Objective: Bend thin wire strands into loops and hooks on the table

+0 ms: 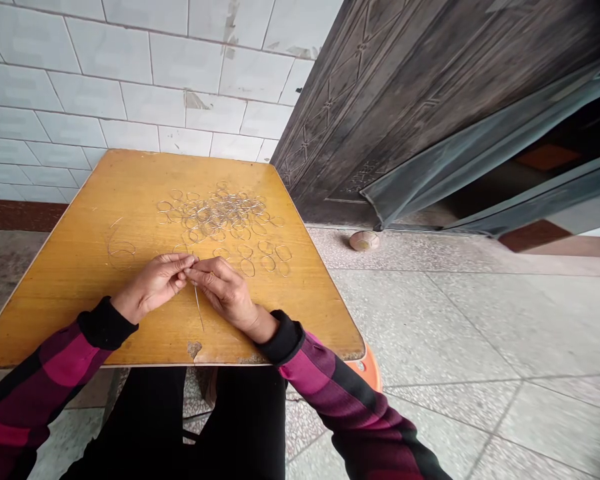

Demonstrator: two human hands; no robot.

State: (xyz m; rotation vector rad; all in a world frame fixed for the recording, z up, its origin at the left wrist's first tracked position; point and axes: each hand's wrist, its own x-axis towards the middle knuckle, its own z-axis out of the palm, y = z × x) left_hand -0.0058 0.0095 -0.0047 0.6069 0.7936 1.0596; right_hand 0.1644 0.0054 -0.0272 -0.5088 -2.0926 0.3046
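Yellow tabletop (pixel 70 287), wire rings (pixel 215 217), tiled wall (pixel 105 80)

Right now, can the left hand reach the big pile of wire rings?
Probably yes. The left hand is close to the pile of wire rings, with only tabletop and a few loose rings between. But it seems to be pinching a thin wire with the right hand.

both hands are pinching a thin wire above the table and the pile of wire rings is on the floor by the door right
No, the pile of wire rings is on the yellow wooden table, not on the floor, as the head view shows. The left hand and right hand do pinch a thin wire above it.
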